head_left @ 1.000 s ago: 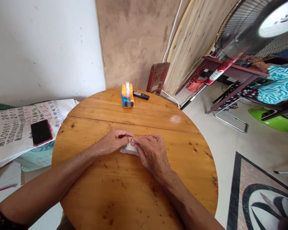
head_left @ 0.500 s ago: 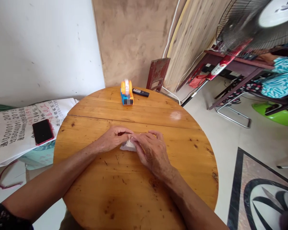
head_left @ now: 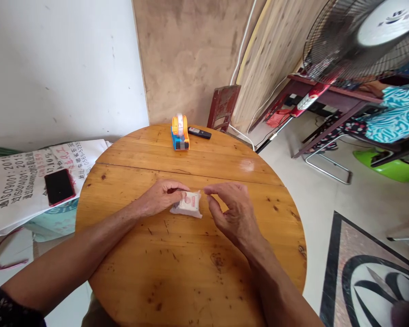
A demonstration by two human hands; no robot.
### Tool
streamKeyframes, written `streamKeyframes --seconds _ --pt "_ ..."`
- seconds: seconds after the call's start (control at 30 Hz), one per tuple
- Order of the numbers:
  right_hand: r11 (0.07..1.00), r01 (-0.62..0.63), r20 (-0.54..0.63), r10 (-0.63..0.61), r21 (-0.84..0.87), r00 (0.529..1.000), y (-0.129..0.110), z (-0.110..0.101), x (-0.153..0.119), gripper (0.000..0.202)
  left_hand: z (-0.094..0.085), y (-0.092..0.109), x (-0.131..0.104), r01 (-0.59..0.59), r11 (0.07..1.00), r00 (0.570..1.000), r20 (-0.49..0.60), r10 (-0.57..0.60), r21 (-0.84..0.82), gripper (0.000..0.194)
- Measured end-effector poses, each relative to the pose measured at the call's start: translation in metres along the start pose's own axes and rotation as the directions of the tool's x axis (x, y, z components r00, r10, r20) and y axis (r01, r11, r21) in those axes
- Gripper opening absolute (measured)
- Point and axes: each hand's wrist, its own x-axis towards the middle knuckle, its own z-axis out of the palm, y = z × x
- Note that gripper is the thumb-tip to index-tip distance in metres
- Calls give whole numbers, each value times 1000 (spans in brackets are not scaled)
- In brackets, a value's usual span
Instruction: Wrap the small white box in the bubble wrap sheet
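Note:
A small white package in clear wrap, with red print on its top [head_left: 190, 205], lies on the round wooden table [head_left: 191, 272]. My left hand [head_left: 162, 196] grips its left side, thumb on top and fingers behind. Just right of the package, my right hand [head_left: 232, 206] is raised with thumb and fingers apart and nothing visible between them. An orange and blue tape dispenser [head_left: 180, 132] stands at the table's far edge, with a black remote-like object [head_left: 199, 132] beside it.
A phone [head_left: 59, 186] rests on white printed sacks [head_left: 13, 190] at the left. Behind the table is a wooden chair [head_left: 224, 105]. To the right stand a fan [head_left: 364, 45] and a dark red desk [head_left: 344, 93], where a person in a blue patterned garment sits.
My right hand has let go of the package and moved to the right, fingers apart, uncovering its printed top. My left hand has stayed on the package.

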Motion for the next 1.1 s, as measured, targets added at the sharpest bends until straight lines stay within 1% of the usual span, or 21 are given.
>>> streamKeyframes --seconds 0.13,0.2,0.3,0.4,0.63,0.73,0.83,0.97,1.1 --pt "1000 24 145 -26 19 989 1 1 -1 17 0 3 0 -23 1000 1000 14 23 3 30" --pt "998 43 196 -50 37 979 -2 2 -2 18 0 6 -1 -31 1000 999 15 31 0 29" --pt "997 65 255 -74 45 964 -6 4 -2 22 0 9 -3 -31 999 999 34 31 -18 30" --pt "997 73 280 -81 37 957 -8 8 -1 22 0 12 -4 -30 1000 999 37 30 -1 31" --pt "997 62 238 -72 48 969 -5 14 -3 11 1 8 -4 -54 998 998 21 53 37 31" --pt "999 44 172 -49 33 984 -5 17 -3 11 1 6 -3 -88 995 996 14 87 49 31" --pt "998 10 103 -17 65 994 -7 21 -3 12 1 5 -2 -141 985 990 6 141 101 30" --pt "993 -31 97 20 111 995 -8 24 -3 12 1 6 -2 -154 974 987 -21 160 163 27" --pt "988 -85 87 74 127 993 -8 25 -2 14 3 5 -3 -139 983 989 -43 145 124 28"
